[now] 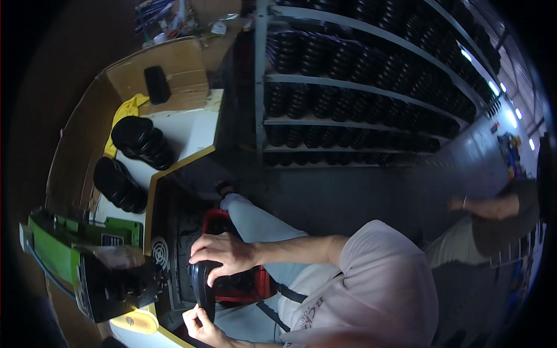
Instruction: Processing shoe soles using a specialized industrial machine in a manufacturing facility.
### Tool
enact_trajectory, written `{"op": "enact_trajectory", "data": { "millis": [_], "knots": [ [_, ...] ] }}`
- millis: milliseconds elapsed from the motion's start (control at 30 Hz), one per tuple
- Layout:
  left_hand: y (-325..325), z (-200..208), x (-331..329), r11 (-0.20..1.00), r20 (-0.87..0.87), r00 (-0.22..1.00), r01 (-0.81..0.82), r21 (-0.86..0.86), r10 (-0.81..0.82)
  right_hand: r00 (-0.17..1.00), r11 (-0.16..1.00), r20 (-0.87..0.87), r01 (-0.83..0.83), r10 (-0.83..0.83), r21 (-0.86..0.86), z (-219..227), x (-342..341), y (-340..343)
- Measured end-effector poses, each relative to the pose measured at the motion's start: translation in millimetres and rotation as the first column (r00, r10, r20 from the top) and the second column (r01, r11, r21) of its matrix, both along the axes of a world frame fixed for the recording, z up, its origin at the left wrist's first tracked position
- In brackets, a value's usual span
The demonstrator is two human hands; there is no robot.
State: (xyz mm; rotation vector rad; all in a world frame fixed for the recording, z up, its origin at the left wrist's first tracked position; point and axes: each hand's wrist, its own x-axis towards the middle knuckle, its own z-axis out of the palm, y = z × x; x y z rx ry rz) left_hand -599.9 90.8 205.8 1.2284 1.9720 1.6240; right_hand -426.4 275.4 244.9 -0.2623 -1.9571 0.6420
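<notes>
A black shoe sole (pixel 201 287), seen nearly edge-on, is held between my two hands in front of the green machine. My right hand (pixel 223 254) wraps over its upper end, thumb on the near side and fingers over the far side. My left hand (pixel 203 326) pinches at its lower end with thumb and finger. Below and beside the sole stands a red crate (pixel 266 285) with dark pieces in it, between my legs. The green machine (pixel 55 243) with its dark front head (pixel 119 284) stands to the left of my hands.
Stacked black soles (pixel 142 142) and another stack (pixel 119 182) stand on the white table (pixel 194 124), near a cardboard screen (pixel 180 58) and yellow cloth (pixel 130 107). A yellow rounded piece (pixel 136 321) lies beneath the machine. Shelves (pixel 360 84) hold many stacks; another person (pixel 502 211) is at right.
</notes>
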Motion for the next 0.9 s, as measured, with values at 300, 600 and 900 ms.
{"op": "enact_trajectory", "data": {
  "millis": [300, 600, 900],
  "knots": [
    [-4, 7, -4, 0.891, 0.134, 0.898, -0.380, -0.249, 0.420, 0.999, 0.999, -0.026, -0.035, 0.035, -0.001, -2, -7, -4],
    [16, 45, 6, 0.958, -0.399, 0.871, -0.258, 0.123, 0.286, 0.972, 0.921, -0.227, -0.041, -0.053, -0.387, -19, -5, 28],
    [58, 51, 6, 0.874, -0.500, 0.722, -0.333, 0.354, 0.478, 0.947, 0.825, -0.318, -0.145, -0.044, -0.546, -35, -17, 64]
  ]
}}
